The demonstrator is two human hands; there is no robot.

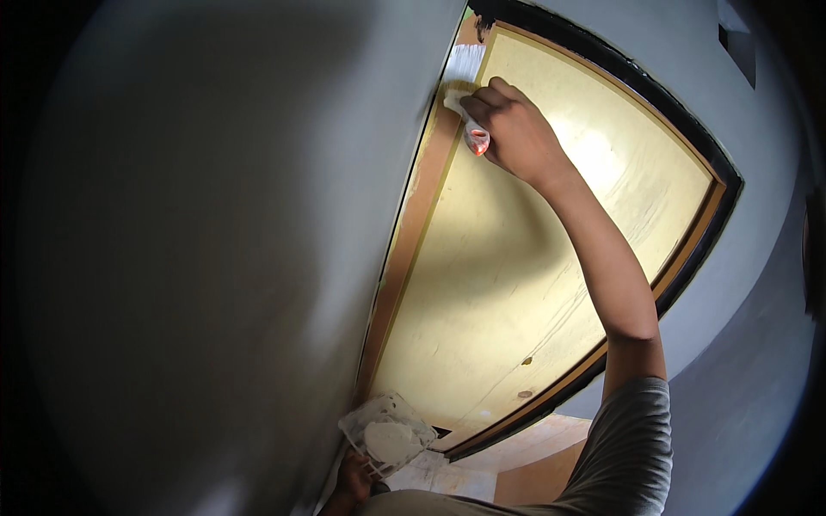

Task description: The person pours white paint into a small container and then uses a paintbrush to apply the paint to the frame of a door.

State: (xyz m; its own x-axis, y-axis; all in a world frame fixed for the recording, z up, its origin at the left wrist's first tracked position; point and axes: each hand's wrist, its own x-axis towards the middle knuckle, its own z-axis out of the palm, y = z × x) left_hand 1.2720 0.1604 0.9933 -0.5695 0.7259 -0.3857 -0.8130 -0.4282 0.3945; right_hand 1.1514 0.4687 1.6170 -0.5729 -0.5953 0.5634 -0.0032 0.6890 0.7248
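The right hand (514, 133) has its fingers clamped round a white paintbrush with a red-marked handle end (473, 132) — bristles at a streaky white patch (465, 62) high on the flat brown wooden strip (407, 249) — while the left hand's (352, 478) fingers grip a clear plastic rectangular tray (359, 418) low down

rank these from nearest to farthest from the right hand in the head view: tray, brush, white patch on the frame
From the right hand:
1. Brush: in its grip.
2. White patch: just above the brush.
3. Tray: far below, in the left hand.
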